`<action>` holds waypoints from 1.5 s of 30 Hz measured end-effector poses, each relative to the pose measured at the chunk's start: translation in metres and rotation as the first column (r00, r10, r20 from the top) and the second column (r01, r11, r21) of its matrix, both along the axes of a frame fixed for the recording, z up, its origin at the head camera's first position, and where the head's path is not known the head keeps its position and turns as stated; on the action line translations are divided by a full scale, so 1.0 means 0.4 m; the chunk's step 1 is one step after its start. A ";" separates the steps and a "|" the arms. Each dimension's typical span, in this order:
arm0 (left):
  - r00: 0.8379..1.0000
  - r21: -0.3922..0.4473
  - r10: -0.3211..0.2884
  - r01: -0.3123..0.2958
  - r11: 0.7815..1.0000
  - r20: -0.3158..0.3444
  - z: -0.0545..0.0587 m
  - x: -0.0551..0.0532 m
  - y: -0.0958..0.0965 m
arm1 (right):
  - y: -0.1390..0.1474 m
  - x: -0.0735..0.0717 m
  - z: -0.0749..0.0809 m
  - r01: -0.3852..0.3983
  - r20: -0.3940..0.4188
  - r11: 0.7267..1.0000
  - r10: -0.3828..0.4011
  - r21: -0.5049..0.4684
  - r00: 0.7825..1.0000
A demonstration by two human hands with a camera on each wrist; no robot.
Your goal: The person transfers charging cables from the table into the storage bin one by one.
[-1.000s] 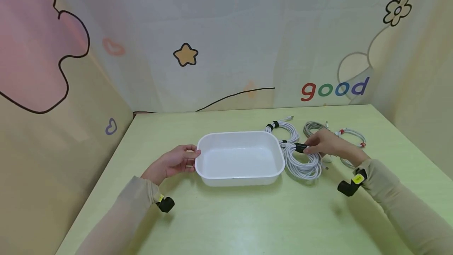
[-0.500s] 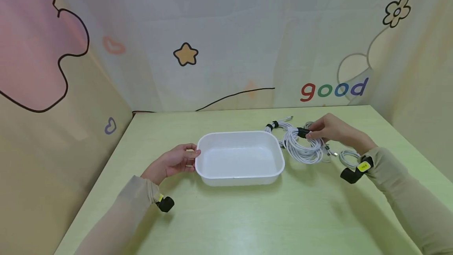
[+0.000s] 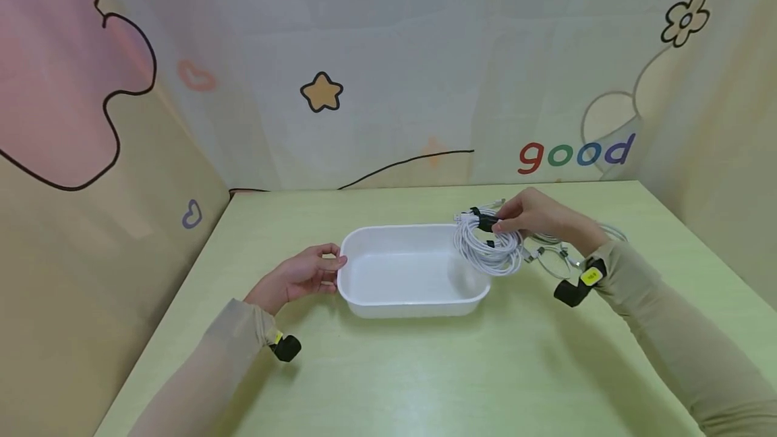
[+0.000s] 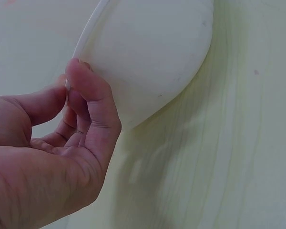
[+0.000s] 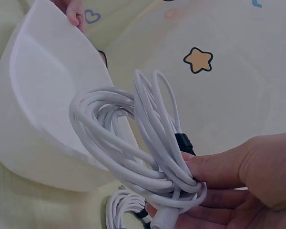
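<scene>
A white plastic basin sits on the table in the middle of the head view. At its left end my left hand pinches the rim between thumb and fingers; in the left wrist view the thumb and index finger meet at the basin rim. My right hand grips a thick coil of white cable near its black strap. That coil hangs raised over the basin's right end, with loops spread out in the right wrist view. A white connector hangs below the fingers.
Behind the held coil lies another white cable coil with black ties, mostly hidden in the head view. Further right are a grey cable coil and other white cables, partly behind the right hand. A patterned curtain stands along the table's back edge.
My right hand has lifted the white cable coil off the table and carried it left over the basin's right end. The left hand stays at the rim.
</scene>
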State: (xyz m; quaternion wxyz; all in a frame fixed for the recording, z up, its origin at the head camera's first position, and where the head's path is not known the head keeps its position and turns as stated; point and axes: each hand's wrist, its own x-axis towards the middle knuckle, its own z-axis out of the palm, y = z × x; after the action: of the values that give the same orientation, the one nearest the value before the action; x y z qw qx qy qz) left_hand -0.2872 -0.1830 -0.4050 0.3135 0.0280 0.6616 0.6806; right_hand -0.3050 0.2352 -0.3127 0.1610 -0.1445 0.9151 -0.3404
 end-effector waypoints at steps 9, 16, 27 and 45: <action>1.000 0.006 0.002 -0.002 1.000 0.002 -0.002 0.001 -0.001 | -0.079 -0.025 -0.012 -0.022 0.022 0.999 0.022 -0.032 1.000; 1.000 0.005 -0.001 0.001 1.000 -0.004 -0.003 -0.001 -0.004 | -0.141 -0.040 -0.025 -0.045 0.051 0.997 0.048 -0.061 0.998; 1.000 0.023 -0.003 0.003 1.000 -0.011 -0.008 -0.004 -0.006 | -0.250 -0.049 -0.049 -0.067 0.091 0.993 0.076 -0.100 0.993; 1.000 0.025 0.006 -0.006 1.000 0.000 -0.002 -0.001 -0.003 | -0.368 -0.046 -0.097 -0.102 0.143 0.985 0.122 -0.141 0.982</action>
State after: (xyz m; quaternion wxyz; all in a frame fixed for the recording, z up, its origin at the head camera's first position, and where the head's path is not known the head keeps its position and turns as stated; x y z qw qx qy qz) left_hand -0.2876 -0.1843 -0.4059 0.3110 0.0299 0.6531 0.6898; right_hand -0.3233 0.0878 -0.3514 0.2388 -0.1800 0.8659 -0.4011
